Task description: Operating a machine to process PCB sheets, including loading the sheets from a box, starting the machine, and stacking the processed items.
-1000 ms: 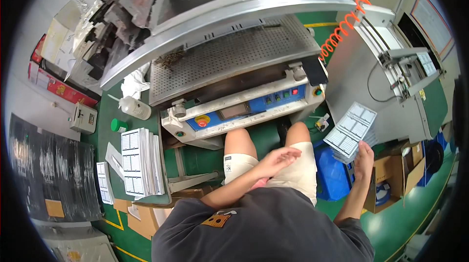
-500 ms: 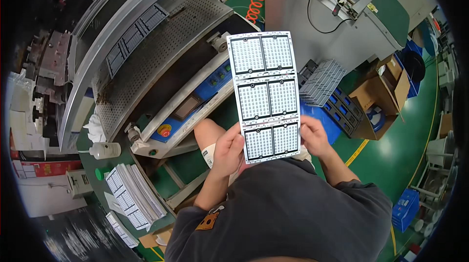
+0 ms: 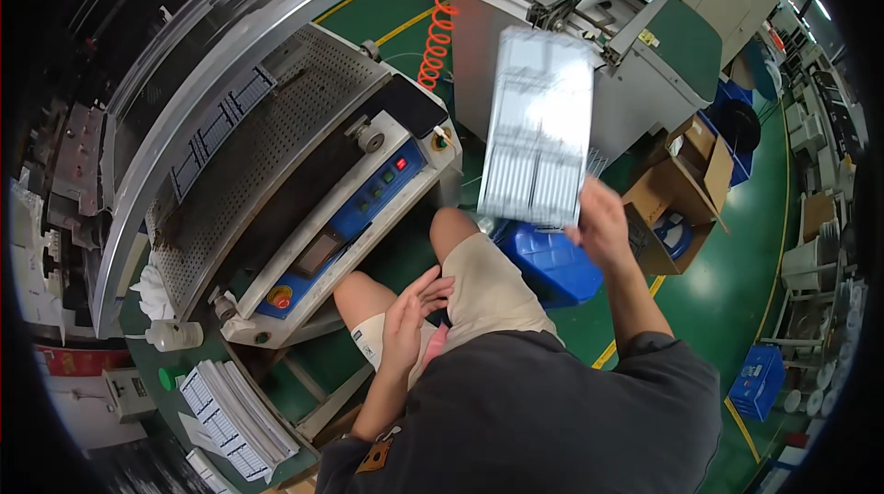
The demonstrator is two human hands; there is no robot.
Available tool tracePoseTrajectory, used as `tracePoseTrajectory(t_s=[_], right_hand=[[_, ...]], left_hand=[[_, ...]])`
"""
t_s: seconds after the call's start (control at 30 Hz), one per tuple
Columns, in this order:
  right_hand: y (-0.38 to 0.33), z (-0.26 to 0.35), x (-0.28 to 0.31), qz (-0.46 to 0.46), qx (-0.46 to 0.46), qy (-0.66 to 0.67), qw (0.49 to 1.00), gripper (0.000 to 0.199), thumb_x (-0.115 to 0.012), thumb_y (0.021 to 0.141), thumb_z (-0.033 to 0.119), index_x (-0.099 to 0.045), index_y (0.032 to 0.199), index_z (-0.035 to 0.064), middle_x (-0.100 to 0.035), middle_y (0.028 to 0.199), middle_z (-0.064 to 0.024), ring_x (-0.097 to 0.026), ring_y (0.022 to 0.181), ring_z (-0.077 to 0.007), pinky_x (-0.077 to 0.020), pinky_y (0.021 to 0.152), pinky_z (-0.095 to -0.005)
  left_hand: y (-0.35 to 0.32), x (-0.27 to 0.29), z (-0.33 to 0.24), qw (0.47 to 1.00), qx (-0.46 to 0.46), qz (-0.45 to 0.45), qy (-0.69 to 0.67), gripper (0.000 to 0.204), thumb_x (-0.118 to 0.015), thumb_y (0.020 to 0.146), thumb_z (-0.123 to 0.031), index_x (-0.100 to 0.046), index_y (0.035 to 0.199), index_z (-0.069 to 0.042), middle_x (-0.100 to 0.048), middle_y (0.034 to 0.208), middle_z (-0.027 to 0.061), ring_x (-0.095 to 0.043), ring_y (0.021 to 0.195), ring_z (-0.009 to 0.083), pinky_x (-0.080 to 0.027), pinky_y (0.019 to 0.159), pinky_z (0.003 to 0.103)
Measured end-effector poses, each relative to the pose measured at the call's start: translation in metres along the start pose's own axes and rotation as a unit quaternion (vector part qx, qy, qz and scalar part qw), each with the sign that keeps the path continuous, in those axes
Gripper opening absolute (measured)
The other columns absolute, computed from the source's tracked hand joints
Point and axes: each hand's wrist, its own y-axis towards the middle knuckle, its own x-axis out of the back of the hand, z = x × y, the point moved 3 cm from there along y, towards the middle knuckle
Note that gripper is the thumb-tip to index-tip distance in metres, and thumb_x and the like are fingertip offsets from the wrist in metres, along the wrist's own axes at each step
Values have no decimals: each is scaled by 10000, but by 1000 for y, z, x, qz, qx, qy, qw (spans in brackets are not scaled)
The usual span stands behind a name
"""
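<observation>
My right hand (image 3: 603, 222) grips a rectangular white panel (image 3: 539, 130) by its lower right corner. The panel is tilted, blurred by motion and bright with glare; faint grid blocks show on it. It is held out in front of me, over a blue plastic container (image 3: 552, 264) and before the grey machine (image 3: 589, 80). My left hand (image 3: 412, 314) hovers above my lap, empty, with its fingers stretched out and apart. Nearest to it is the blue control panel (image 3: 354, 218) of the machine on the left.
A perforated metal bed (image 3: 304, 80) on the left holds a row of printed panels (image 3: 221, 130). Below it stand a white bottle (image 3: 175, 336) and a stack of panels (image 3: 235, 416). An orange coiled hose (image 3: 440, 24) hangs ahead. At right is an open cardboard box (image 3: 677, 209).
My left hand has let go of the panel and dropped toward my lap. With my right hand the panel has moved forward and right, tilting. My view has shifted too.
</observation>
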Motion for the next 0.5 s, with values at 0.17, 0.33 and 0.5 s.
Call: tracePoseTrajectory(t_s=[0.17, 0.33, 0.5], right_hand=[[98, 25, 25, -149, 120, -23, 981, 264, -455, 994, 234, -562, 1058, 1, -559, 783, 7, -488, 624, -48, -374, 516, -178], [156, 28, 37, -191, 155, 38, 968, 206, -457, 995, 213, -551, 925, 43, -552, 766, -5, -512, 640, -76, -387, 545, -192], [174, 26, 36, -209, 139, 88, 964, 194, -465, 992, 206, -538, 891, 56, -544, 743, -8, -528, 649, -87, -395, 546, -203]], left_hand=[[-10, 8, 10, 999, 6, -30, 30, 498, -339, 1022, -301, -407, 1344, 73, -555, 1247, 191, -552, 1109, 217, -437, 943, 323], [-15, 15, 15, 997, 10, -41, 61, 462, -338, 1022, -264, -438, 1323, 72, -560, 1245, 184, -552, 1107, 211, -434, 945, 320], [-22, 25, 20, 994, 23, -76, 75, 443, -345, 1020, -247, -445, 1325, 58, -564, 1240, 175, -551, 1112, 211, -433, 946, 322]])
